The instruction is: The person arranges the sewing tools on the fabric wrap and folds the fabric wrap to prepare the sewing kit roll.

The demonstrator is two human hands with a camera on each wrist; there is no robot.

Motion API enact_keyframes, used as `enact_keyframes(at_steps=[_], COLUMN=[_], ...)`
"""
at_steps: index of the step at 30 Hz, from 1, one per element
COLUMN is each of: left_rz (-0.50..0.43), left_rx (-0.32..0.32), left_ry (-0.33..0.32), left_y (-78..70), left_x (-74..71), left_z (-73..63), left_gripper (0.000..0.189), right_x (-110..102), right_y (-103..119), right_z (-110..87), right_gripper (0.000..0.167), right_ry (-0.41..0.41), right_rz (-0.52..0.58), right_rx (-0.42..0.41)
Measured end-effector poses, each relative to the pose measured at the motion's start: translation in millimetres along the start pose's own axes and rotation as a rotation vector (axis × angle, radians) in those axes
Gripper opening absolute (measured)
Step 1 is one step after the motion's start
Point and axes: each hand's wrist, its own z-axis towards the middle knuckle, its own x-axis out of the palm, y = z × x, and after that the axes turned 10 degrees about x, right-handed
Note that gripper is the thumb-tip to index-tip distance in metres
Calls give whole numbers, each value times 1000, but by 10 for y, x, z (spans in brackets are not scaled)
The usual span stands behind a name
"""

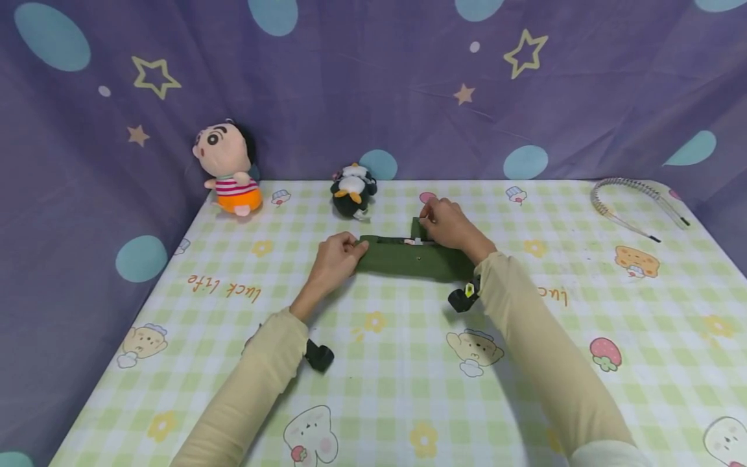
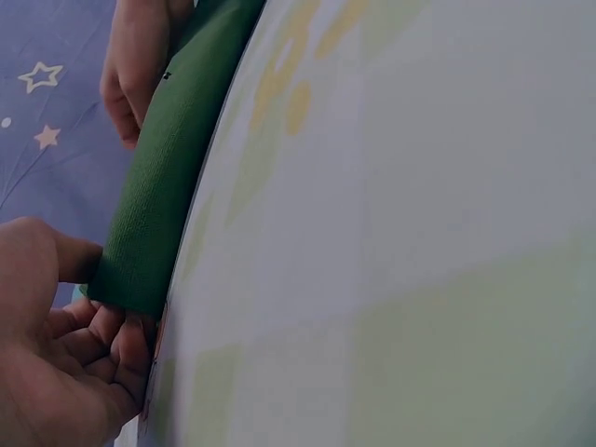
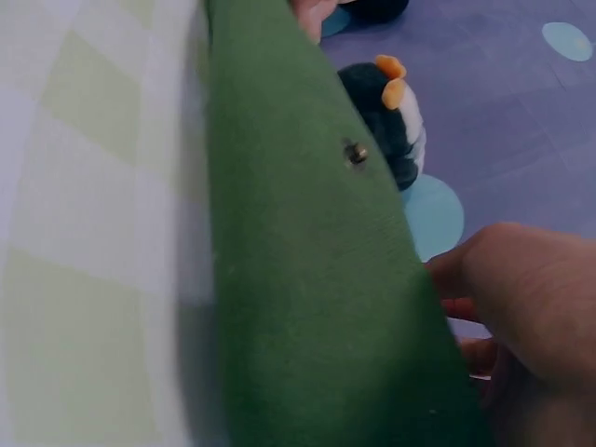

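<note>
Both hands work a dark green fabric pouch (image 1: 411,258) lying flat between them on the checked tablecloth (image 1: 373,363); the left hand (image 1: 335,256) pinches its near end, the right hand (image 1: 446,224) pinches at the top edge beside a small flap. It looks like the opening or closing step; next likely calls for steadying one end while the other works the flap. Matte and soft, it shows one small metal stud (image 3: 355,154).

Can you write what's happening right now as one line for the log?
left hand: grips left end of green pouch | right hand: pinches its top edge | pouch: lying on checked tablecloth | penguin plush: behind pouch
</note>
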Motion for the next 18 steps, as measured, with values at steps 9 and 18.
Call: enact_keyframes(at_steps=[9, 18], left_rz=[0, 1], left_rx=[-2, -3], left_ry=[-15, -24], left_y=[-1, -17], left_x=[5, 10], left_z=[2, -4], left_gripper=[24, 23], right_x=[-54, -13], right_y=[80, 93], right_z=[-182, -431], right_gripper=[16, 13], right_ry=[-6, -104], right_rz=[185, 211], right_rx=[11, -97])
